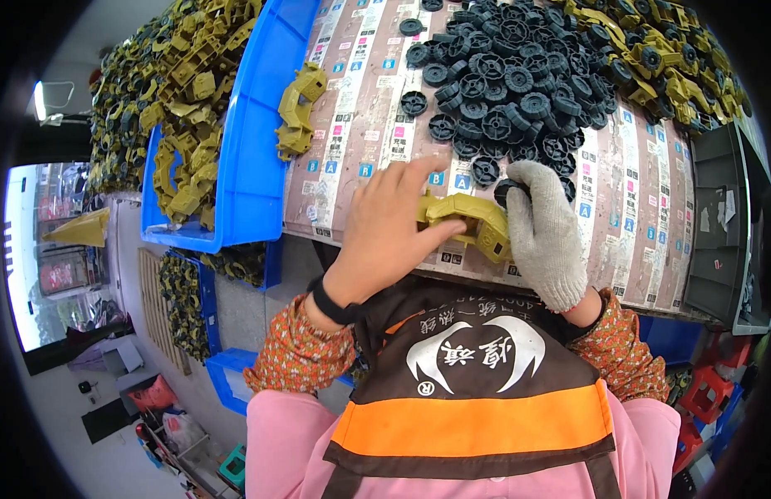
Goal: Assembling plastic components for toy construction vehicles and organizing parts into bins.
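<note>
My left hand (pixel 391 224), bare with a dark wristband, grips a mustard-yellow plastic toy vehicle body (pixel 477 218) near the table's front edge, its thumb lying across the part. The body has arched cutouts. My right hand (pixel 545 237) wears a pale knit glove. Its fingers close on a small black toy wheel (pixel 505 192), mostly hidden by the glove, just beside the body's far right end. Beyond both hands lies a large heap of black wheels (pixel 518 79). Another yellow body (pixel 300 112) lies to the left, against a blue bin.
The blue bin (pixel 252 125) at left holds yellow bodies, with a tall pile (pixel 194 66) behind it. Bodies fitted with wheels (pixel 668 62) are heaped at the far right. A grey crate (pixel 718 216) stands at the table's right edge. Red stools (pixel 706 391) are below right.
</note>
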The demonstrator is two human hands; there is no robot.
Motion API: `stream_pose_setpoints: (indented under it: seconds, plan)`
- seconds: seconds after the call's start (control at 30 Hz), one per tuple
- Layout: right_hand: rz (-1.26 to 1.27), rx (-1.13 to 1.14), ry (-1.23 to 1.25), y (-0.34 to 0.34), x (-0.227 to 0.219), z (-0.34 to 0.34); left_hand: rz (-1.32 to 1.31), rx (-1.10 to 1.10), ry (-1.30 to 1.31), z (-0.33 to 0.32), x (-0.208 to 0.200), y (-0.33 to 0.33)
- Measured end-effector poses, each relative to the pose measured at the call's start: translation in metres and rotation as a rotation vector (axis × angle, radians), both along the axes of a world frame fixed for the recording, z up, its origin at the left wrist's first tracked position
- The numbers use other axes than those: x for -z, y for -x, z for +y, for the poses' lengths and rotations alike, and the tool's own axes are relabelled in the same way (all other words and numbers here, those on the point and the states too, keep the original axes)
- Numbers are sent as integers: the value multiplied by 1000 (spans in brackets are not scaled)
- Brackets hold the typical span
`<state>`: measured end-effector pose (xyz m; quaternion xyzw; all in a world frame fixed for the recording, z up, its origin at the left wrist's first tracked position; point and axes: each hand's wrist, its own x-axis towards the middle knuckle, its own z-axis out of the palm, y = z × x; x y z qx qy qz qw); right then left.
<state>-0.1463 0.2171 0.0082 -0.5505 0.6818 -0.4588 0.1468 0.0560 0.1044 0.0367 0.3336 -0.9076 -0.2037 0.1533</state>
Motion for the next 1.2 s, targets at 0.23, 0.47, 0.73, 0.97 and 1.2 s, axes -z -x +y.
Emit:
stream_pose_setpoints:
  seconds: [0.23,0.47,0.73,0.97,1.2]
  plan:
    - [-174,51,-28,2,3,0,269,-134,-613,21,18,-21]
    - [-532,-231,-332,-11,-29,23,1165,-293,-1462,34,18,-1]
    - [-744,-49,-148,-5,-19,2,1014,-241,-1586,50,15,7]
    - [-428,-58,-134,-13,-20,4,969,-234,-1422,60,26,18]
    - [-504,-91,-182,-12,-22,5,797,-78,-927,57,37,21]
